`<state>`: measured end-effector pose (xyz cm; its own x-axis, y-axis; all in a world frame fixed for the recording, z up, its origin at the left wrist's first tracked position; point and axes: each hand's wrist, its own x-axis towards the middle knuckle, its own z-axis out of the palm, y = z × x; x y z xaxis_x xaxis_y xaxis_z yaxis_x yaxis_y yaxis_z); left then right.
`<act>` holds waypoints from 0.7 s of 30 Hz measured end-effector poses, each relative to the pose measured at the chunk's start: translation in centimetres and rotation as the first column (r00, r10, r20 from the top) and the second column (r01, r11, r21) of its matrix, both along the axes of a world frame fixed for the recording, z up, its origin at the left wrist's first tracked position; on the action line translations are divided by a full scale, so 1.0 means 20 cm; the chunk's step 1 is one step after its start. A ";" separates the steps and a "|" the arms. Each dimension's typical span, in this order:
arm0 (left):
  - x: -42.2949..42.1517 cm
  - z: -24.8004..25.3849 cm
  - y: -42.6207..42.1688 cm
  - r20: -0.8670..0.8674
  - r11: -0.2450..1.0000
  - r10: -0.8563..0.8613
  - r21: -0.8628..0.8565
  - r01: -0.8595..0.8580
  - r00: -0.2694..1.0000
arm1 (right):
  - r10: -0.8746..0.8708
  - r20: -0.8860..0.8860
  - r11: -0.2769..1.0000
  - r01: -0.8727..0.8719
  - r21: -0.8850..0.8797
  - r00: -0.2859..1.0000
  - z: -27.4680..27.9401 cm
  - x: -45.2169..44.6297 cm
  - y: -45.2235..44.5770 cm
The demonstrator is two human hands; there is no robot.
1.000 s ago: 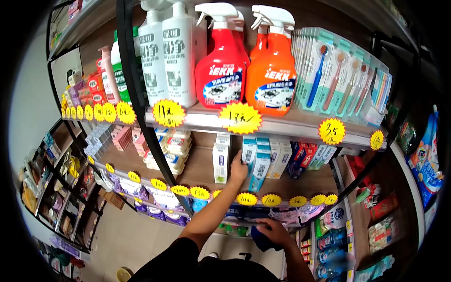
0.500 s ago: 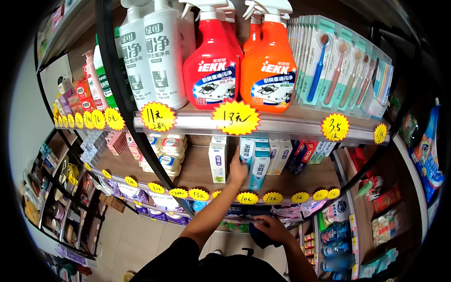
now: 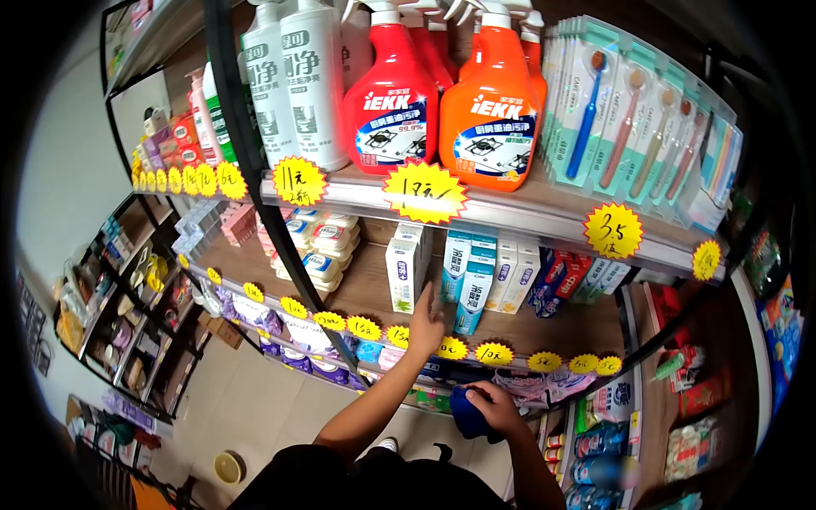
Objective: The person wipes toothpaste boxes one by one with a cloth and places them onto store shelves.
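My left hand [image 3: 427,323] reaches into the middle shelf, its index finger stretched out and nothing visible in it. It is in the gap between a white toothpaste box [image 3: 403,274] on the left and blue-and-white toothpaste boxes [image 3: 473,293] on the right. Whether a fingertip touches the white box I cannot tell. Lower down, my right hand [image 3: 495,406] is closed around a dark blue bundle [image 3: 469,416] that looks like cloth, held in front of the lower shelf.
Red [image 3: 393,102] and orange spray bottles [image 3: 490,110] stand on the shelf above, beside packaged toothbrushes [image 3: 633,119]. Soap packs [image 3: 319,251] are stacked left of a black shelf post [image 3: 246,136]. Yellow price tags [image 3: 495,354] line the shelf edges. A bowl [image 3: 229,467] is on the floor.
My left hand has come off the blue-and-white toothpaste box and moved left and down towards the white box. The blue bundle in my right hand shows more. The view has shifted slightly.
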<state>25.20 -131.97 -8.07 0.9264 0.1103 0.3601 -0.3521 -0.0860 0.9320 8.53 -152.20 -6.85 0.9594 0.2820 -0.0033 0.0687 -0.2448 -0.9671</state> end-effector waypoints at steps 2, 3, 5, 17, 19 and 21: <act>-0.25 0.07 0.06 -0.046 0.996 0.057 0.067 -0.053 0.997 | -0.074 -0.128 0.991 0.087 0.101 0.989 -0.03 0.00 0.01; -0.36 0.06 0.09 -0.050 0.987 0.086 0.137 -0.078 0.995 | -0.043 -0.134 0.992 0.058 0.109 0.990 -0.04 0.01 0.03; -0.57 0.01 0.16 -0.175 0.978 0.100 0.199 -0.064 0.979 | -0.023 -0.298 0.940 0.123 0.318 0.954 -0.05 -0.02 0.10; -1.34 -0.03 0.70 -0.560 0.813 -0.090 -0.519 -0.265 0.823 | 0.402 -0.186 0.868 -0.309 0.388 0.897 0.00 -0.13 0.91; -1.47 -0.05 0.86 -0.429 0.802 0.051 -0.521 -0.293 0.902 | 0.447 -0.111 0.854 -0.387 0.347 0.887 -0.09 -0.19 1.11; -1.61 -0.05 1.04 -0.414 0.792 0.170 -0.483 -0.374 0.894 | 0.483 -0.021 0.834 -0.453 0.315 0.875 -0.14 -0.27 1.33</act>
